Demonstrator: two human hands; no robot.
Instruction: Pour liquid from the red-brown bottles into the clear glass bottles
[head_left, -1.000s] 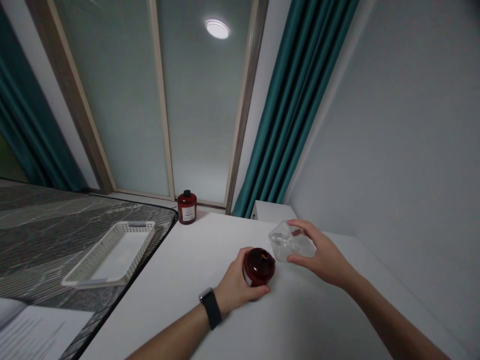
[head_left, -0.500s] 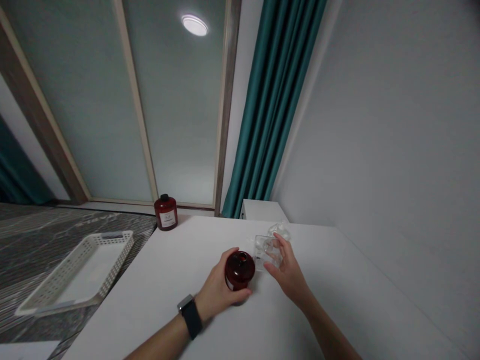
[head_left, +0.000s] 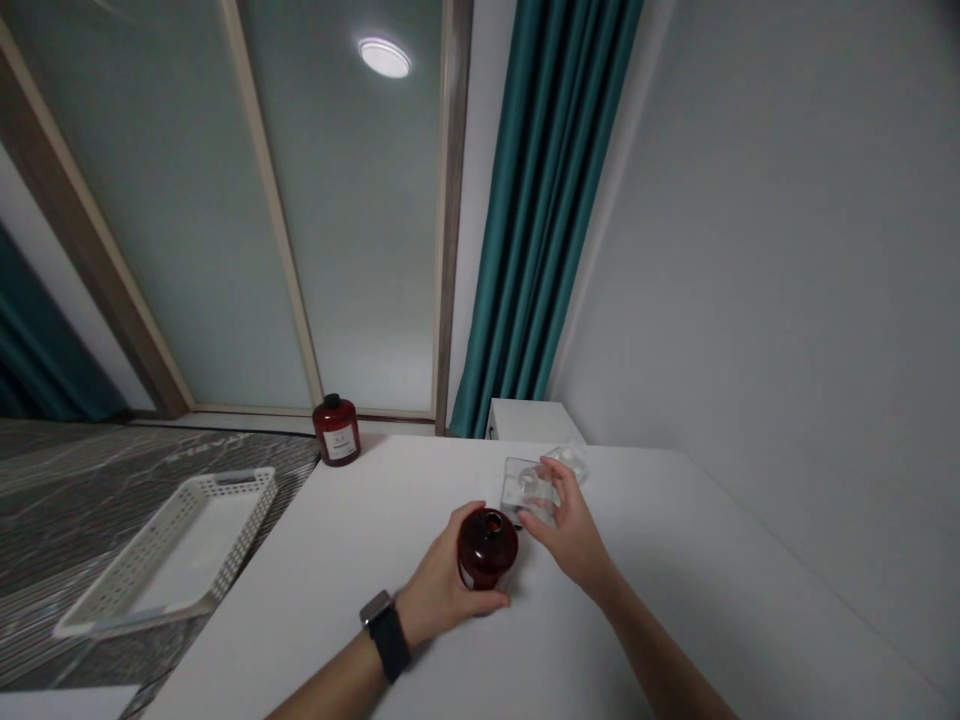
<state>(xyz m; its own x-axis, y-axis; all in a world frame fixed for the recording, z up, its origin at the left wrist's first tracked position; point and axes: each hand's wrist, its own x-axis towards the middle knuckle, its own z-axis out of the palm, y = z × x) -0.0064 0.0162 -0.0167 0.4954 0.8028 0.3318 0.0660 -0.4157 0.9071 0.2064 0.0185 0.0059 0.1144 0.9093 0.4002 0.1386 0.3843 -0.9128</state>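
Observation:
My left hand (head_left: pixel 454 572), with a dark watch on its wrist, is wrapped around a dark red, round-shouldered bottle (head_left: pixel 487 545). The bottle's neck is open, with no cap on it, and it leans slightly. My right hand (head_left: pixel 571 535) grips a clear, square-sided container (head_left: pixel 523 484) between thumb and fingers, just behind and to the right of the bottle. What the container holds, if anything, is hard to make out. Another clear, crumpled-looking item (head_left: pixel 574 462) lies partly hidden behind the right hand. A small dark thing shows under the container's lower edge.
A second red bottle (head_left: pixel 337 430) with a black cap and white label stands at the white table's (head_left: pixel 360 560) far left corner. On the floor to the left lies a white perforated basket (head_left: pixel 247 520). A white cabinet (head_left: pixel 529 418) stands beyond the table, below a teal curtain (head_left: pixel 540 220).
The clear container in my right hand has risen slightly and tilted, moving a little left over the table. The bottle in my left hand has shifted slightly right and down in view.

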